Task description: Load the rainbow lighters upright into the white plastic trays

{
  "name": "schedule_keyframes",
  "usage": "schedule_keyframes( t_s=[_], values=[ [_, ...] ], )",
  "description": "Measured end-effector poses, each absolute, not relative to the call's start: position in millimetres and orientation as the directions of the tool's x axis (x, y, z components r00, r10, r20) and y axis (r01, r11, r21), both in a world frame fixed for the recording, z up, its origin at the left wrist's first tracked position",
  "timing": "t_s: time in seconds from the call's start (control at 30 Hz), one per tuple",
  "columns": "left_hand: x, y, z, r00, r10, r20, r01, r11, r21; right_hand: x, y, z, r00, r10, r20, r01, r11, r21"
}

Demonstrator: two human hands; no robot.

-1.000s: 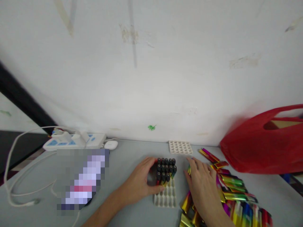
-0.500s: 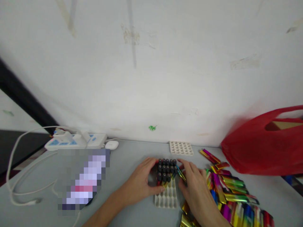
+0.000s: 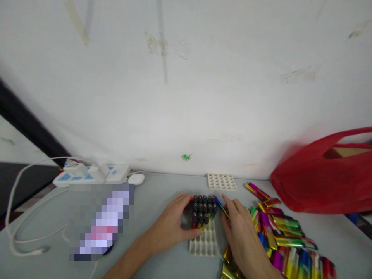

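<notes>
A block of shiny coloured tubes with black ends (image 3: 204,207) stands upright in rows in a pale moulded tray (image 3: 203,246). The tray's near cells show bare. My left hand (image 3: 171,219) curls around the left side of the block, fingertips at the back corner and thumb at the front. On the right side, my right hand (image 3: 242,232) has its fingers and thumb closed about a slanted blue-and-gold tube (image 3: 222,208), whose upper end is beside the block's back right corner. Part of this tube is hidden by the fingers.
Loose metallic tubes (image 3: 290,240) lie heaped on the right. A second pale tray (image 3: 222,181) lies by the wall. The red bag (image 3: 322,178) stands at the back right. A power strip (image 3: 116,175), cables and a blurred-out phone-like screen (image 3: 104,221) occupy the left.
The tube in my right hand has turned and shows more blue, its upper end nearer the block. My right fingers have shifted slightly right; my left hand stays in place.
</notes>
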State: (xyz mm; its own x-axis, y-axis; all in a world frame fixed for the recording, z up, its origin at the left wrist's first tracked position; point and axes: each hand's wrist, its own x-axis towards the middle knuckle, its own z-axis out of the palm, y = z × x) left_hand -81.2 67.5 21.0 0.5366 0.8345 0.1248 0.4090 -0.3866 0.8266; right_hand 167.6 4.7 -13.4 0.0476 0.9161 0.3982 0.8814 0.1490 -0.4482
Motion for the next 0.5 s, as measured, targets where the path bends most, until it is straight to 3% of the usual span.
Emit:
schedule_keyframes(
  t_s=[0.13, 0.27, 0.4, 0.5],
  values=[
    [-81, 68, 20, 0.533, 0.835, 0.137, 0.394, -0.389, 0.833, 167, 4, -1, 0.269, 0.904, 0.331, 0.612, 0.105, -0.784],
    [-81, 68, 22, 0.53, 0.839, 0.123, 0.397, -0.373, 0.839, 168, 7, 23, 0.265, 0.964, -0.003, 0.108, -0.032, -0.994],
    [-81, 67, 21, 0.53, 0.839, 0.125, 0.392, -0.373, 0.841, 164, 11, 37, 0.2, 0.954, -0.225, -0.41, -0.127, -0.903],
    [-81, 67, 19, 0.528, 0.839, 0.13, 0.394, -0.378, 0.838, 163, 13, 38, 0.168, 0.946, -0.278, -0.601, -0.125, -0.789]
  ],
)
